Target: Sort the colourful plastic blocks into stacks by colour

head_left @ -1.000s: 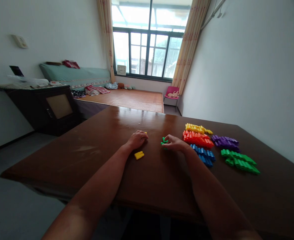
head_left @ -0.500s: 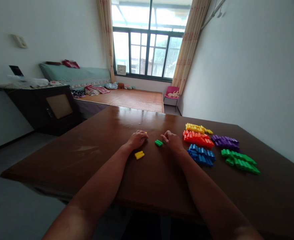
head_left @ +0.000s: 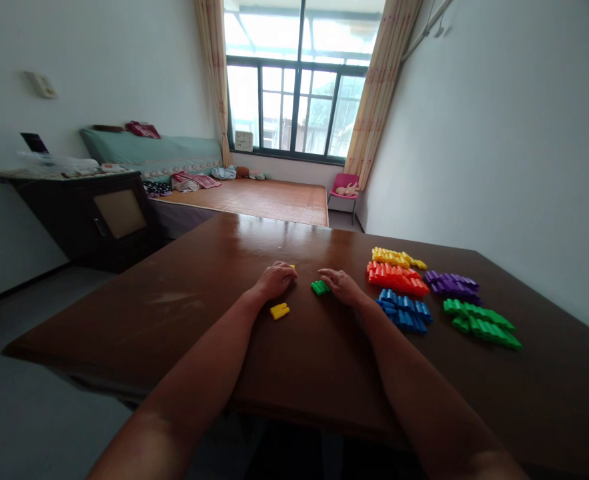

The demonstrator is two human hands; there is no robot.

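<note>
Both forearms run up from the lower edge, where they are cut off, across the dark brown counter [head_left: 294,363]. Nearest on it lie the joined yellow pieces [head_left: 279,311], beside the left wrist, much as they lay 1.0 s ago. A little farther on, between the hands, is the green cluster [head_left: 319,287]. 0.5 s ago a bit of green stood apart by the right fingers; now the green sits together in 1 compact group, with the right hand [head_left: 343,288] close against it.

The right fingers are loosely outstretched past the cluster's far edge, not curled around it; whether the thumb touches it is hidden. The left hand [head_left: 276,280] has kept its place, its fingers bent down toward the counter. A yellow bit [head_left: 293,267] peeks out by them, mostly covered, so I cannot tell whether they grip it.

To the right are the green rows [head_left: 484,323], blue rows [head_left: 405,312], purple rows [head_left: 451,285], orange-red rows [head_left: 397,277] and, farthest, yellow rows [head_left: 397,257]; single pieces are hard to count. Beyond the counter stands a bed [head_left: 269,197], then a bright, washed-out window [head_left: 319,100].
</note>
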